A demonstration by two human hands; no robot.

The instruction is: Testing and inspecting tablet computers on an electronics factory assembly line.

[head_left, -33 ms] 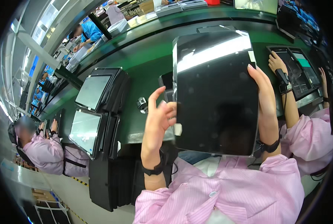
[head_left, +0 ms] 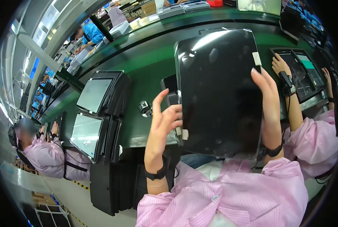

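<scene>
Head view: a large black glossy panel (head_left: 220, 94) fills the centre of the frame, upright, its long axis running top to bottom, above the green table (head_left: 146, 68). The right hand (head_left: 267, 98) lies along the panel's right edge, fingers (head_left: 260, 77) stretched flat against it. The left hand (head_left: 165, 121) meets the lower left edge, fingers spread open, only the tips touching. At left, a dark rack (head_left: 108, 125) holds two grey-faced screens (head_left: 91, 113) standing on edge.

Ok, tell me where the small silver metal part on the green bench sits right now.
In the head view the small silver metal part lies on the green bench, just left of the left hand and right of the stacked screens.
</scene>
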